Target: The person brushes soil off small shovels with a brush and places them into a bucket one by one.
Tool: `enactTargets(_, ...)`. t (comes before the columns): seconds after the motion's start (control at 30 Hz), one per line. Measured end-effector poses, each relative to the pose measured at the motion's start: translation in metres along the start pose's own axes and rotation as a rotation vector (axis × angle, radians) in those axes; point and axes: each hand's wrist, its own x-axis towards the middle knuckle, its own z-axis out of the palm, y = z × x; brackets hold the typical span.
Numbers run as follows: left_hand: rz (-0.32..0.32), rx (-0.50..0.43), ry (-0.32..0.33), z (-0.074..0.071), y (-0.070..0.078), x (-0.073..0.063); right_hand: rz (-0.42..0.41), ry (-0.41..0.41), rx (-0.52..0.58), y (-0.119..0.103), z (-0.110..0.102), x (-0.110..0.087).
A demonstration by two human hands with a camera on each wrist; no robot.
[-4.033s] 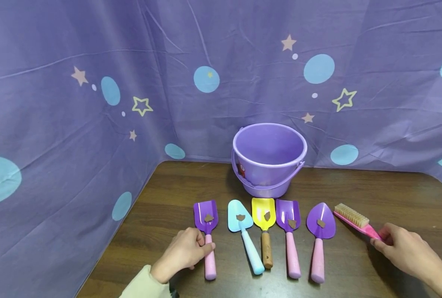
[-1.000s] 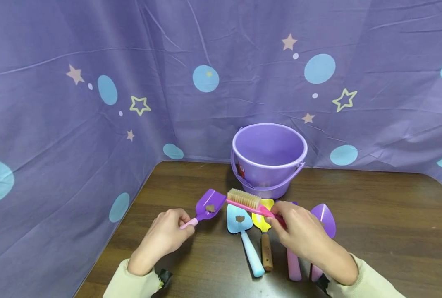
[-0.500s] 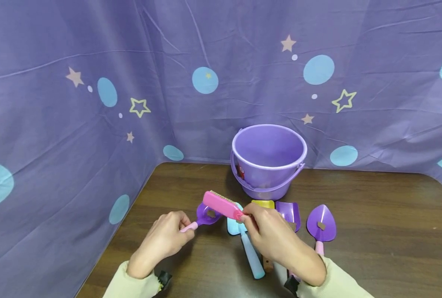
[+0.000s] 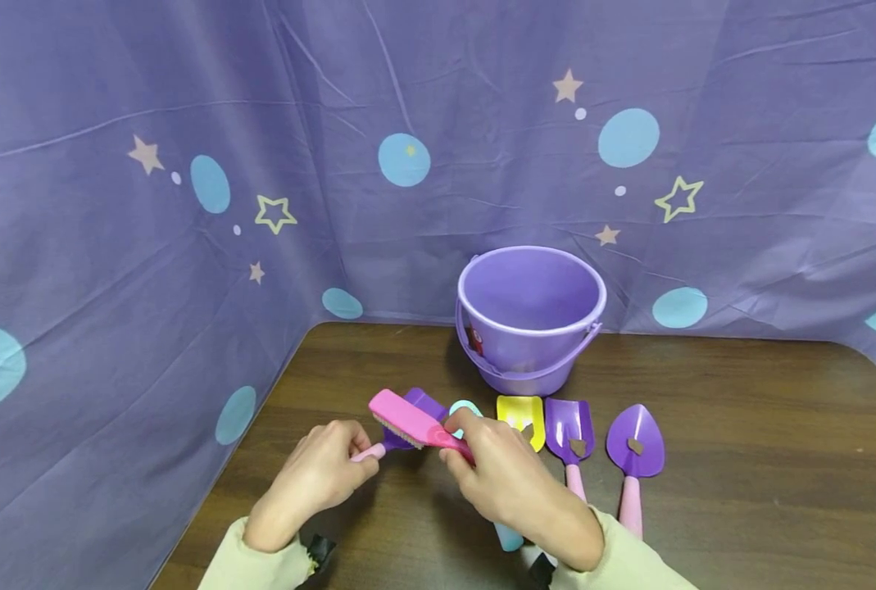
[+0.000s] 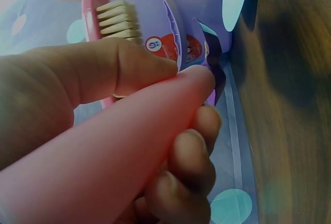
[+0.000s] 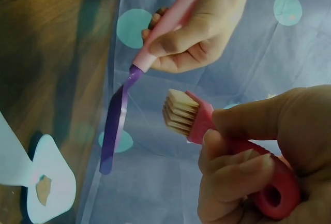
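Observation:
My left hand (image 4: 319,471) grips the pink handle (image 5: 119,141) of a toy shovel, tilted above the table with its purple blade (image 4: 424,401) pointing right. My right hand (image 4: 515,475) holds a pink scrub brush (image 4: 406,416) by its handle. The brush overlaps the blade in the head view, its pale bristles (image 4: 397,434) facing down. From the right wrist, a gap shows between the bristles (image 6: 180,113) and the purple blade (image 6: 115,125). The brush hides the brown patch seen earlier on this blade.
A purple bucket (image 4: 529,360) stands at the back. In front lie a light blue trowel (image 6: 54,177), a yellow shovel (image 4: 520,407), a purple shovel (image 4: 569,422) and a pointed purple trowel (image 4: 635,438), each with a brown patch. A purple curtain (image 4: 482,205) hangs behind the wooden table (image 4: 762,459).
The left hand has lifted its shovel from the table and tilted it. The right hand has carried the brush from the far right to over the blade and turned its bristles down.

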Motion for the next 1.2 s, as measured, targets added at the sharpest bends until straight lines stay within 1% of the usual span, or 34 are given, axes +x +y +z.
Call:
enactTargets(0.13,-0.004,-0.004,-0.016,-0.001,0.0,-0.001,-0.006,-0.043,0.033,0.0,0.005,0.0)
enactTargets(0.27,-0.012,-0.001,-0.018,-0.003,0.0,-0.002,-0.006,-0.082,0.072,0.0,0.01,0.0)
enactTargets(0.33,-0.014,-0.001,-0.02,-0.003,-0.001,-0.003,-0.008,-0.094,0.073,0.0,0.012,-0.001)
enactTargets(0.43,-0.014,-0.002,-0.028,-0.004,-0.002,-0.004,-0.009,-0.106,0.06,0.0,0.015,-0.002)
enactTargets(0.63,-0.023,0.017,-0.041,-0.005,0.0,-0.003,0.029,-0.133,0.012,0.0,0.018,-0.002)
enactTargets(0.87,-0.04,0.011,-0.059,-0.003,0.001,-0.003,0.004,-0.137,-0.062,0.005,0.019,-0.001)
enactTargets(1.2,-0.039,0.01,-0.059,-0.001,0.001,-0.004,0.032,-0.158,-0.055,0.012,0.018,0.001)
